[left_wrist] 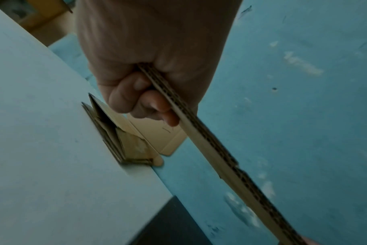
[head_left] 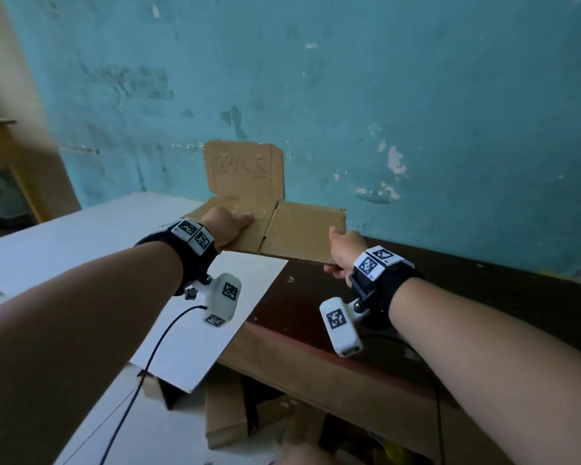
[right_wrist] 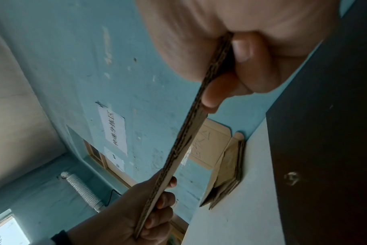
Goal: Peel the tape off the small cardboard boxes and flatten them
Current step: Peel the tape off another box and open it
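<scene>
Holding a flattened cardboard box (head_left: 282, 229) level above the desk's (head_left: 483, 297) far edge: left hand (head_left: 227, 226) and right hand (head_left: 344, 251) fingers curled, pinching opposite ends.

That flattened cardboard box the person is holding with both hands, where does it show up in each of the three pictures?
Head: flattened box, centre, flat side up, a hand at each end.
Left wrist: flattened box, edge-on, a diagonal strip from centre to lower right.
Right wrist: flattened box, edge-on, a diagonal from top centre to lower left.
Shared landmark: the handwritten cardboard sign against the blue wall.
</scene>
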